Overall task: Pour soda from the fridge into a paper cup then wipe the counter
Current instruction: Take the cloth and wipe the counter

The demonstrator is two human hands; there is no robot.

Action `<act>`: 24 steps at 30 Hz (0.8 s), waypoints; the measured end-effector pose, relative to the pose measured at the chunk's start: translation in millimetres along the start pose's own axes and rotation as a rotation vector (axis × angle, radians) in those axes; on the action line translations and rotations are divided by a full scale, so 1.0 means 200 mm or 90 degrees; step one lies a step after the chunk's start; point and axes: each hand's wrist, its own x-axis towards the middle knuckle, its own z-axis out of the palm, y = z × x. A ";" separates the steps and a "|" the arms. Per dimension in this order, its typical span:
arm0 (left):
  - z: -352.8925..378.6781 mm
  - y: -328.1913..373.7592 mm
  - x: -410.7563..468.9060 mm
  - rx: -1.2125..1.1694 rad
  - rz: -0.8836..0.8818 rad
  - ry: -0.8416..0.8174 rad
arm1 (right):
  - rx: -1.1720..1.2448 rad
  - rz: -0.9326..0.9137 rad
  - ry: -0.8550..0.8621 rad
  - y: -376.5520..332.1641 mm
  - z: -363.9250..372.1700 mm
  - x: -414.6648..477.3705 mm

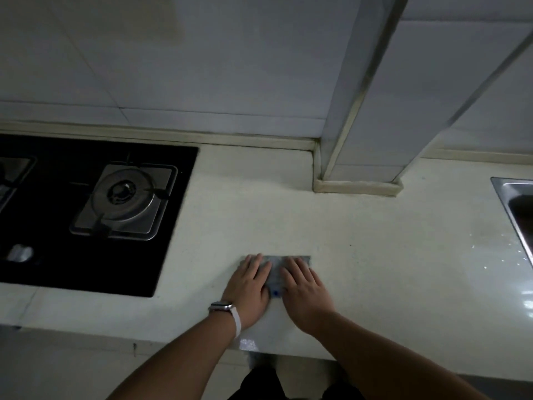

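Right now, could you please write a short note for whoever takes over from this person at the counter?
Left hand: flat, fingers straight, pressing the left half of the cloth.
Right hand: flat, pressing the right half.
The cloth lies on the counter, between the stove and the sink.
Cup and soda are out of view, so the pouring cannot be checked.
Left to do: wipe the counter, including the shiny, probably wet patches near the sink.
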 end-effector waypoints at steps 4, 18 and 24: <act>0.03 0.19 -0.03 -0.001 -0.037 -0.034 | -0.005 -0.010 -0.021 0.14 -0.01 -0.10; 0.32 1.06 0.09 0.028 -0.031 -0.040 | 0.012 -0.025 0.022 0.98 -0.05 -0.56; 0.37 1.47 0.22 0.067 0.052 -0.136 | 0.012 0.042 0.032 1.35 -0.06 -0.83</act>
